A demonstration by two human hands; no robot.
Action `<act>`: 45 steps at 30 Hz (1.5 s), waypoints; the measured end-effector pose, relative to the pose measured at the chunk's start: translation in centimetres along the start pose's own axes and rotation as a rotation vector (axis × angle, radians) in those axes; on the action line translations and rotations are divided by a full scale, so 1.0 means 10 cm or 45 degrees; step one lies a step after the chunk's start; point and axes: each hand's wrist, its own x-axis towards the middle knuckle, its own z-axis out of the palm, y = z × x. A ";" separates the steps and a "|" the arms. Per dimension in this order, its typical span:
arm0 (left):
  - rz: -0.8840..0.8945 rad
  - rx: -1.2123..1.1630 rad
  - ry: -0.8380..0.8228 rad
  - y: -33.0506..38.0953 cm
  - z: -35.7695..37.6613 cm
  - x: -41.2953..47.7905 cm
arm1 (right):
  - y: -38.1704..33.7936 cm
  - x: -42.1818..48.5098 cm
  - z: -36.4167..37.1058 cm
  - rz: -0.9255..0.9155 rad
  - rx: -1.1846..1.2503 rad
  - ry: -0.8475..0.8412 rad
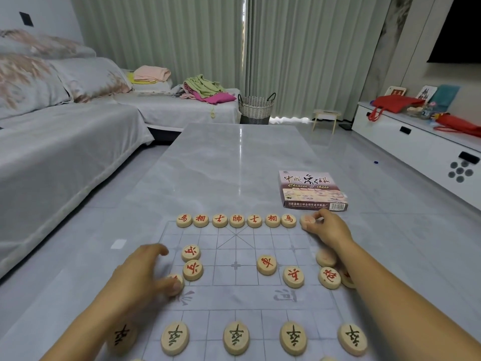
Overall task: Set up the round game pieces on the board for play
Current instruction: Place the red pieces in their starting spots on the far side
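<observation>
Head view: my right hand (325, 230) pinches a pale round wooden piece (308, 219) at the far right corner of the thin gridded board (235, 298). Seat it square on the crossing, level with that row. My left hand (140, 274), fingers loose, thumb-presses another wooden disc (175, 280) at the board's left edge. Stray discs (329, 278) crowd my right forearm; a pink cardboard box (312, 190) sits beyond the board.

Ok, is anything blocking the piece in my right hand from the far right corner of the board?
Nothing visible does. Your right hand pinches the round piece at that end of the far row, beside the last red piece, with no other piece between.
</observation>
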 end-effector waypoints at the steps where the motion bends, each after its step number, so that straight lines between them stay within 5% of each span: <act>1: 0.042 0.020 0.097 0.09 0.00 0.02 | 0.01 0.00 0.01 -0.003 0.006 0.009; 4: 0.219 -0.106 0.171 0.50 0.08 0.04 | 0.01 0.02 0.03 -0.020 -0.002 0.028; 14: 0.443 0.126 -0.322 1.38 0.78 0.30 | 0.13 0.05 0.00 -0.075 -0.020 -0.085; 19: 0.477 0.085 -0.105 1.21 0.70 0.35 | 0.17 0.09 0.02 -0.069 -0.038 -0.089; 23: 0.243 -0.098 0.184 0.47 0.21 0.66 | 0.17 0.13 0.04 -0.066 -0.040 -0.109; 27: 0.000 0.029 0.146 -0.14 -0.06 0.90 | 0.18 0.15 0.05 -0.087 -0.018 -0.106; 33: -0.020 -0.304 0.100 -0.27 -0.02 1.07 | 0.20 0.16 0.06 -0.123 -0.024 -0.095; 38: -0.105 -0.279 0.322 -0.30 0.11 1.09 | 0.21 0.17 0.07 -0.117 0.002 -0.098; 45: -0.106 -0.349 0.341 -0.40 0.14 1.27 | 0.17 0.17 0.08 -0.103 -0.002 -0.100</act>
